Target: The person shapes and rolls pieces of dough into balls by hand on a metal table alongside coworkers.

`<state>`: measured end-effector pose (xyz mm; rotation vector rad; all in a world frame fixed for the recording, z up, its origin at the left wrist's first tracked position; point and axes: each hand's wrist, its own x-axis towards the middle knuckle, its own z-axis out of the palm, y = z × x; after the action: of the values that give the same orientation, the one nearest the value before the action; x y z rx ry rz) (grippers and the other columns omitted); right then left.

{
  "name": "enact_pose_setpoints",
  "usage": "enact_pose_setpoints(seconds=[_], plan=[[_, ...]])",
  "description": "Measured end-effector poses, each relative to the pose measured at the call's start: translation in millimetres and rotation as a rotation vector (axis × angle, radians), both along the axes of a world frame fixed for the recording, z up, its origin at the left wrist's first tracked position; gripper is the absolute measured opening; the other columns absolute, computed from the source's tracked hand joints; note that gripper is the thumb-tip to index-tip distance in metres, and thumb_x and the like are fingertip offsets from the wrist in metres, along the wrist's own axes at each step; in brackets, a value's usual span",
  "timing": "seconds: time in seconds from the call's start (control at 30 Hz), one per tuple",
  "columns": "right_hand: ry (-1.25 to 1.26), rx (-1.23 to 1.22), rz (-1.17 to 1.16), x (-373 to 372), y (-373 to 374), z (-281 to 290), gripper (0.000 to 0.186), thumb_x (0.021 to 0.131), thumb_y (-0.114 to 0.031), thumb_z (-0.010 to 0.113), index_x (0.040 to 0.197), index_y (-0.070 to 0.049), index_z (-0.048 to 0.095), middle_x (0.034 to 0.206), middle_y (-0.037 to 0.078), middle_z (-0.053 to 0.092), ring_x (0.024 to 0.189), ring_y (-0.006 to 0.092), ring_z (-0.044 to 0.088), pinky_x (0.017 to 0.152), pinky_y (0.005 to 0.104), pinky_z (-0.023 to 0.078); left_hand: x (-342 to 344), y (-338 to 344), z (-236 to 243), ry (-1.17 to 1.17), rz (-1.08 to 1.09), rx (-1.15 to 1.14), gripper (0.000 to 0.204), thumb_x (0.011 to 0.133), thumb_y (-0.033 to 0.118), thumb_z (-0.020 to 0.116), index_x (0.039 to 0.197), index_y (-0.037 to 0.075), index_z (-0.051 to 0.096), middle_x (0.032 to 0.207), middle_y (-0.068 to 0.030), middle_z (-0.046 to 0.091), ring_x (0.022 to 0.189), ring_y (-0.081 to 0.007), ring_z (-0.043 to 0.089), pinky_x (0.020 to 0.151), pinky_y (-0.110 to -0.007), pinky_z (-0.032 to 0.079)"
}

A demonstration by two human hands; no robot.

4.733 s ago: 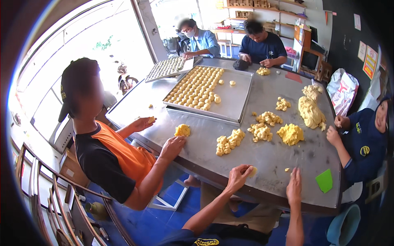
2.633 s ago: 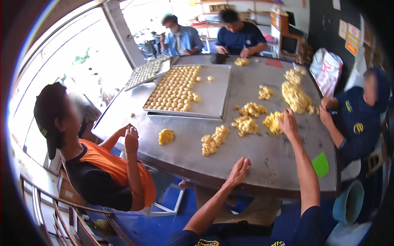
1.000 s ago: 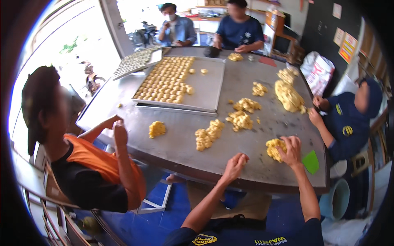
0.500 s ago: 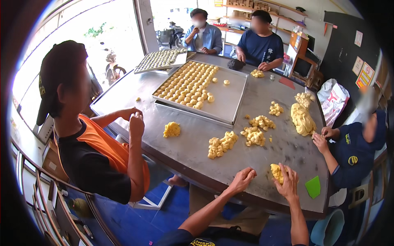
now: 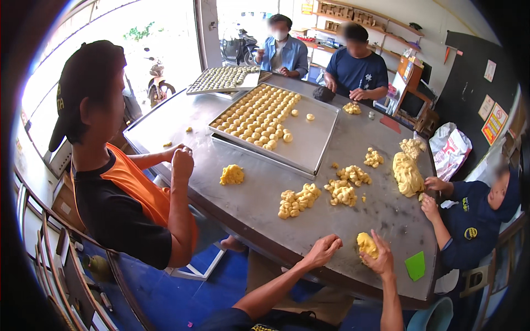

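Right now, a lump of yellow dough (image 5: 367, 246) sits at the near edge of the desk (image 5: 259, 179), toward the right, with our right hand (image 5: 381, 258) around its right side. Those fingers are spread along the lump and grip it against the thumb. Just to the left, our left hand (image 5: 324, 250) hovers by the same edge, its fingers bent and bunched; we cannot tell whether they are fully closed or pinch anything.

To the right of the lump lies a flat green sheet (image 5: 415, 266). Beyond our hands, to the left, we see a pile of small dough balls (image 5: 298, 200), and a little farther right two more heaps (image 5: 347, 183) touching each other. A big pale-yellow dough mound (image 5: 407, 174) rests near the right edge, a crumblier lump (image 5: 412, 147) against its far end. On its right, a co-worker in a dark top (image 5: 469, 220) has both hands by the mound's near end.

To the left, another yellow heap (image 5: 232, 175) lies before a co-worker in an orange and black shirt (image 5: 138, 193), whose hands are together. Farther off, a metal tray (image 5: 313, 135) carries rows of round dough balls (image 5: 256, 113) on its left part, and a second filled tray (image 5: 251, 81) lies beyond. Two co-workers (image 5: 284, 52) (image 5: 358, 69) are at the far edge.
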<state>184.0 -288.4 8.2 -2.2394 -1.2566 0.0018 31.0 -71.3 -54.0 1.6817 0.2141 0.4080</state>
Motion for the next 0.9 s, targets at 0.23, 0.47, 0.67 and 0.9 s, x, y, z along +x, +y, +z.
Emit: enact_pose_setpoints(seconds=[0.23, 0.47, 0.67, 0.9], plan=[[-0.162, -0.141, -0.08, -42.0, -1.2, 13.8, 0.088, 0.079, -0.044, 0.083, 0.153, -0.011, 0.049, 0.147, 0.019, 0.053, 0.128, 0.0421, 0.052, 0.109, 0.0509, 0.042, -8.1, -0.3, 6.4, 0.038, -0.032, -0.039, 0.03, 0.109, 0.03, 0.049, 0.107, 0.004, 0.064, 0.09, -0.0035, 0.063, 0.08, -0.0127, 0.055, 0.072, -0.031, 0.048], [-0.489, -0.19, -0.081, -44.8, -10.3, -8.1, 0.069, 0.087, -0.04, 0.076, 0.15, -0.024, 0.055, 0.15, 0.015, 0.052, 0.123, 0.0417, 0.053, 0.098, 0.0527, 0.047, 0.2, -7.8, 10.1, 0.062, -0.043, -0.063, 0.031, 0.109, 0.03, 0.051, 0.103, 0.003, 0.065, 0.084, -0.0016, 0.061, 0.08, -0.0115, 0.054, 0.073, -0.03, 0.047], [-0.257, -0.003, -0.1, -0.3, 8.7, -14.4, 0.052, 0.091, -0.039, 0.072, 0.139, -0.019, 0.064, 0.133, 0.016, 0.065, 0.108, 0.0376, 0.065, 0.092, 0.0459, 0.052, 4.6, -5.8, 5.5, 0.064, 0.02, -0.133, 0.032, 0.11, 0.03, 0.051, 0.098, 0.004, 0.066, 0.081, 0.0033, 0.057, 0.074, -0.0075, 0.05, 0.067, -0.027, 0.044], [0.135, 0.093, -0.333, 89.9, 62.0, 24.4, 0.052, 0.092, -0.044, 0.07, 0.133, -0.012, 0.067, 0.11, 0.023, 0.074, 0.103, 0.0427, 0.07, 0.086, 0.0495, 0.057, 10.6, -8.3, 9.6, 0.104, 0.019, -0.095, 0.035, 0.11, 0.033, 0.051, 0.095, 0.005, 0.065, 0.079, 0.0017, 0.058, 0.07, -0.0082, 0.051, 0.065, -0.026, 0.044]])
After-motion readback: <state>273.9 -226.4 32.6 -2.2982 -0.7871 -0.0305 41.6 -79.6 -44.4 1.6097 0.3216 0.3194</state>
